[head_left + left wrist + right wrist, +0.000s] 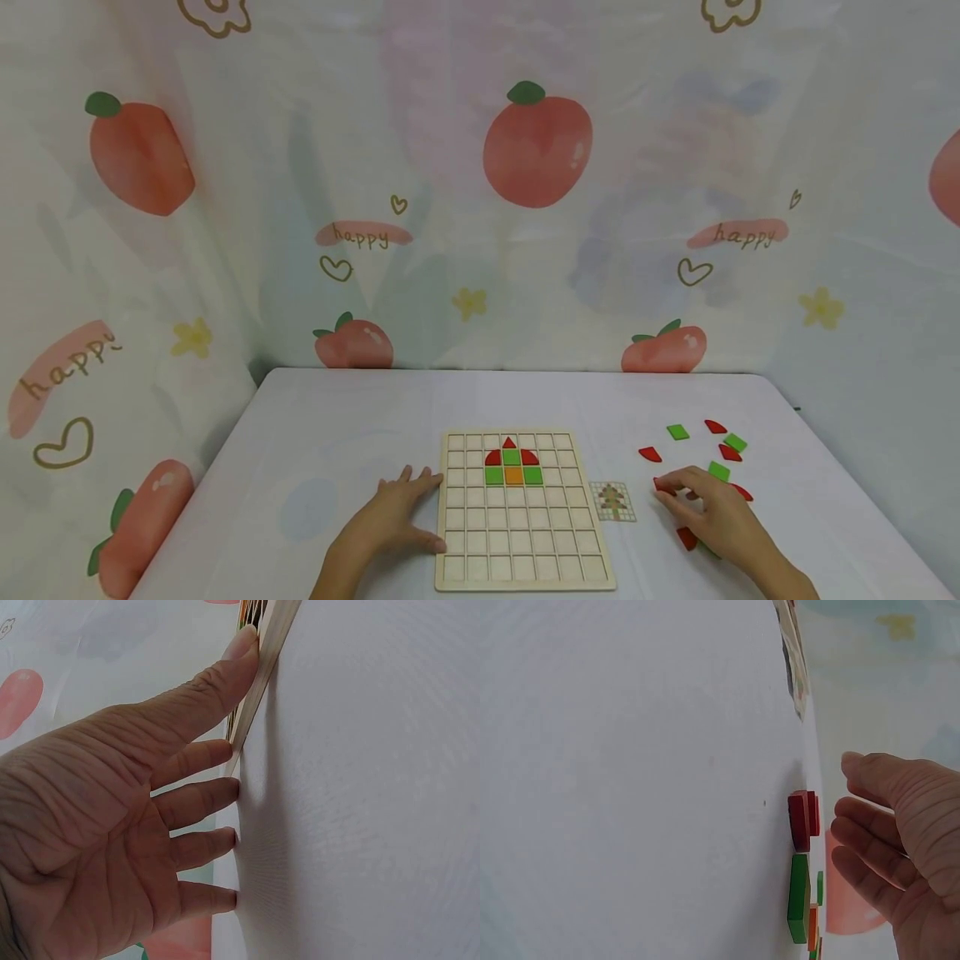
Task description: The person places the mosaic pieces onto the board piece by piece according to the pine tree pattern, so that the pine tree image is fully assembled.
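Note:
A wooden grid board [468,568] lies on the table, bearing a small figure of red, green and orange tiles. My left hand [388,514] rests at its left side with spread fingers, the thumb touching the board's edge in the left wrist view. To the right of the board, my right hand [708,504] pinches a red tile [657,482] between thumb and index fingertip; the fingers hide most of its shape. Below that hand lie a red tile [686,539] and a green tile [799,900], partly covered by the hand in the head view.
A small card [613,502] with a tree pattern lies beside the board's right edge. Beyond the right hand several loose tiles are scattered, among them a green square [678,432] and a red quarter-round [650,454]. A patterned cloth wall [525,275] stands behind the table.

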Demonstrator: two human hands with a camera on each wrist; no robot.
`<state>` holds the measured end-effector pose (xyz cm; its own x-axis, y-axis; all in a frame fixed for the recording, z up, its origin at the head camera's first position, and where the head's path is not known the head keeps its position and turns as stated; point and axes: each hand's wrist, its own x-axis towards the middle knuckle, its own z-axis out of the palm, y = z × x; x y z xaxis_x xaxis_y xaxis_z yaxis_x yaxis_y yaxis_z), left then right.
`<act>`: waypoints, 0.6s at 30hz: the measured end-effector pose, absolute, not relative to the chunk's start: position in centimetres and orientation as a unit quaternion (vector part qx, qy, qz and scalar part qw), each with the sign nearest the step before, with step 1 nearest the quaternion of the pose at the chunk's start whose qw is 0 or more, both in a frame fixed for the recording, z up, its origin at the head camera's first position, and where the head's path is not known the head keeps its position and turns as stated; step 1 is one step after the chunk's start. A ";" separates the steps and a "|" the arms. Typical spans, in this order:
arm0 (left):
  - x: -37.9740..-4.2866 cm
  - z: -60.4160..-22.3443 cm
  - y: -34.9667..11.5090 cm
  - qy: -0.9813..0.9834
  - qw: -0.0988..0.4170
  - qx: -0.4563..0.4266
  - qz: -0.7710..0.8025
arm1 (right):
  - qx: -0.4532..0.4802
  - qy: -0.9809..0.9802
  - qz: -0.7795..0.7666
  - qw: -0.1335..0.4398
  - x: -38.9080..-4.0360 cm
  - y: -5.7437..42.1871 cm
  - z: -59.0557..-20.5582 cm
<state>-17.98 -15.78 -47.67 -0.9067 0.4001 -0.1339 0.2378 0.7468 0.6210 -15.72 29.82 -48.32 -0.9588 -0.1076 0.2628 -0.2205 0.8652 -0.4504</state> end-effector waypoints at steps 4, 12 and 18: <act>-17.9 -47.6 -15.9 0.924 0.127 0.178 0.315 | 0.085 -0.960 0.241 0.113 -15.8 30.0 -48.2; -18.0 -47.7 -15.8 0.924 0.131 0.168 0.318 | 0.080 -0.966 0.234 0.080 -16.5 30.5 -48.3; -18.0 -47.8 -15.8 0.924 0.130 0.160 0.324 | 0.063 -0.972 0.225 0.033 -17.0 30.6 -48.2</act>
